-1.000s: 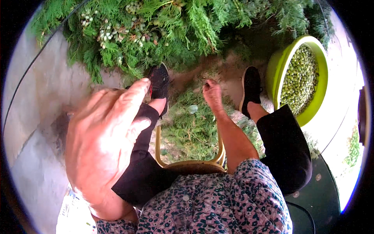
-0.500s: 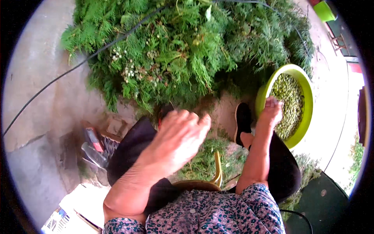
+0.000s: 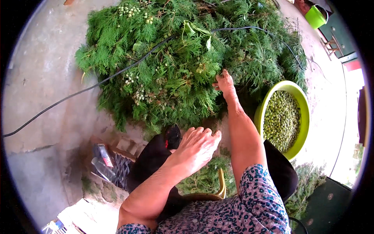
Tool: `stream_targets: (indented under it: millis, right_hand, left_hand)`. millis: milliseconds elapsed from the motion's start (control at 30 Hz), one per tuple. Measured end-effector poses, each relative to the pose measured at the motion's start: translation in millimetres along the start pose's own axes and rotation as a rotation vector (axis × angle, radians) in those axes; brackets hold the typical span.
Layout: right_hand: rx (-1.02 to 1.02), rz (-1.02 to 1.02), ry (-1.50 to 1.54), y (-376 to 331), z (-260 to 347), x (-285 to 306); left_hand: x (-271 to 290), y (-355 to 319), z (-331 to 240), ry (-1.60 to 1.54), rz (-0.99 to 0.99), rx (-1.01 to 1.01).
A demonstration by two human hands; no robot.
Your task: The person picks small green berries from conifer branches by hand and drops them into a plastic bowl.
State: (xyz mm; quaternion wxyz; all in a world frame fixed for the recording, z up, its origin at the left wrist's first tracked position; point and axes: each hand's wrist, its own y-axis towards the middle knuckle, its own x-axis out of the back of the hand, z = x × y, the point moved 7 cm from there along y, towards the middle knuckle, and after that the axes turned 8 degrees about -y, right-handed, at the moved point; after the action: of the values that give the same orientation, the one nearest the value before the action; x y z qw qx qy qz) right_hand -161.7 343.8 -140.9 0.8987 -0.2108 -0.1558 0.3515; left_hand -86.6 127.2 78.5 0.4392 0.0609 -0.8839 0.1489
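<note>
A large heap of green conifer branches point(image 3: 171, 62) with pale green cones fills the far middle. My right hand point(image 3: 224, 82) stretches to its near edge, fingers apart at the sprigs; I see nothing held in them. My left hand point(image 3: 198, 146) hangs above my lap, knuckles up, its fingers curled under; whatever they may hold is hidden. To the right stands a yellow-green basin point(image 3: 306, 117), holding many small green cones point(image 3: 281, 121). Nearer me, below my left hand, lie loose green sprigs point(image 3: 206, 171).
A black cable point(image 3: 91, 86) runs across the heap and the concrete floor. At left, a dark woven basket point(image 3: 122, 171) holds a clear plastic bottle point(image 3: 103, 169) and a red-and-white package point(image 3: 105, 155). A bright green bucket point(image 3: 314, 17) and a wooden stool point(image 3: 332, 46) stand far right.
My right hand has gone from over the basin, left and forward to the branch heap. The left hand has shifted slightly right and nearer me, still curled. The view has moved too.
</note>
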Motion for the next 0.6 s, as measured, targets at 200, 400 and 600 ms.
stream_targets:
  millis: [200, 400, 600]
  right_hand:
    - [0.473, -0.382, -0.477, -45.0, 55.9, 23.1]
    - [0.351, -0.245, -0.18, -106.6, 108.0, 76.9]
    - [0.555, -0.208, -0.12, -171.8, 167.7, 111.1]
  left_hand:
    - [4.9, -10.7, -3.1, 0.002, -0.076, -0.041]
    - [7.4, -9.3, -3.7, 0.025, -0.153, -0.111]
    - [27.6, 7.0, 17.1, 0.003, 0.016, 0.226]
